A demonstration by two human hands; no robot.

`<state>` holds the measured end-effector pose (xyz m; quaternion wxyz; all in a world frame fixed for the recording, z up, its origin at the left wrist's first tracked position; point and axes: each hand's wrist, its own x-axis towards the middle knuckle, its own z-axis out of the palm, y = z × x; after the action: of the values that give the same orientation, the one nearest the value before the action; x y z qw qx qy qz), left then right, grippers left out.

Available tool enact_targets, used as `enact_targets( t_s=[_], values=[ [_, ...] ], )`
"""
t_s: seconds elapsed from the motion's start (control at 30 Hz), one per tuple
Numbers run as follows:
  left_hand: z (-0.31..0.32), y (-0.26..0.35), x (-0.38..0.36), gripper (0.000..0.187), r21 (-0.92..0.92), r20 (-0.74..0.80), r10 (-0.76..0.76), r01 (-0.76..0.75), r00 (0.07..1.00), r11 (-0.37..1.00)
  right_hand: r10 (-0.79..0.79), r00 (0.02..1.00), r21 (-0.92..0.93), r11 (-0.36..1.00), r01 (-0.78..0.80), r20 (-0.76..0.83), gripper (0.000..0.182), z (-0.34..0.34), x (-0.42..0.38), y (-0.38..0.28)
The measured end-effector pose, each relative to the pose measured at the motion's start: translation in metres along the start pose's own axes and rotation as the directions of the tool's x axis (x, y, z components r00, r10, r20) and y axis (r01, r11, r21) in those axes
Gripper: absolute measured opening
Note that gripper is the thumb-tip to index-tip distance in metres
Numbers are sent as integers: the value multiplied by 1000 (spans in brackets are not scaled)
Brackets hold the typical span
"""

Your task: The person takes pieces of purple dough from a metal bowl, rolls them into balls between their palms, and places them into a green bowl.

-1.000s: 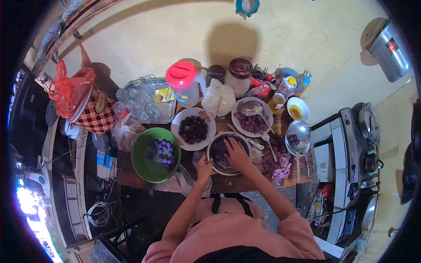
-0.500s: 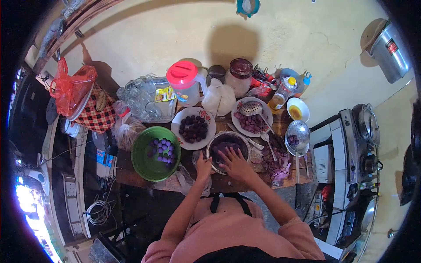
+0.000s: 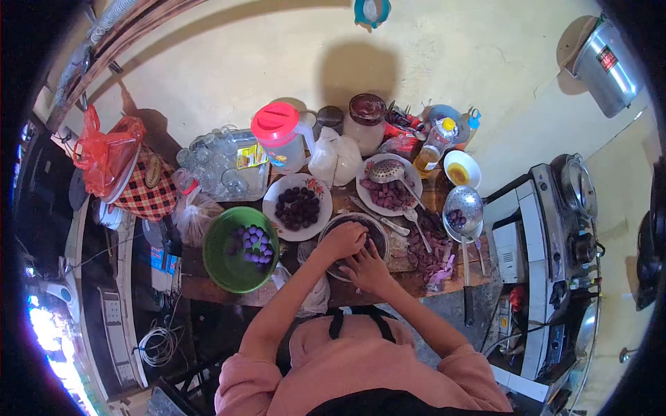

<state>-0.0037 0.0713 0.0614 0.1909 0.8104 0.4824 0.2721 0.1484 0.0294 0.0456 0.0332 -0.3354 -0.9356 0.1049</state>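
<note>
While both hands work inside the metal bowl (image 3: 378, 232) at the near table edge (image 3: 229, 295), left hand (image 3: 341, 240) curled over the dark purple dough (image 3: 368, 236), right hand (image 3: 368, 269) spread at the near rim; whether either actually pinches dough, cannot tell. Probably soft, sticky, easily deformed: best scooped from beneath with cupped fingers. Just left, green bowl (image 3: 225, 267) with purple balls (image 3: 252, 242). Beyond, 2 plates (image 3: 273, 188) (image 3: 363, 171) of darker pieces. Farther, red-lidded pitcher (image 3: 279, 136) against the wall.
</note>
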Motion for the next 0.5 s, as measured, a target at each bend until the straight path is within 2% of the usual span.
enact_targets(
  t_s=[0.1,0.17,0.2,0.27,0.3,0.37,0.47,0.5],
  values=[
    [8,-14,3,28,59,128,-77,70,989,996,-21,998,37,999,24,-63,51,-6,-3,0],
    [4,-18,-1,30,-51,147,-134,143,980,988,-33,990,84,995,45,-136,44,-18,-4,1],
    [1,-19,-3,31,-106,160,-162,180,974,978,55,984,247,969,-12,-167,42,-20,-3,8],
    [0,-25,-9,35,-193,154,-166,195,974,962,238,956,552,827,-106,-173,43,-21,-1,25],
    [1,-26,-12,37,-235,151,-170,203,974,951,246,941,493,864,-104,-232,46,-19,4,29],
    [-1,-22,-16,43,-186,172,-236,267,956,946,240,902,365,926,-102,-358,52,-12,19,35],
    [-5,-15,-24,50,-154,167,-277,303,946,941,212,923,306,946,-111,-322,58,6,29,36],
    [-9,-9,-26,52,-153,159,-282,306,946,940,243,926,337,931,-139,-288,57,12,33,37]
  ],
)
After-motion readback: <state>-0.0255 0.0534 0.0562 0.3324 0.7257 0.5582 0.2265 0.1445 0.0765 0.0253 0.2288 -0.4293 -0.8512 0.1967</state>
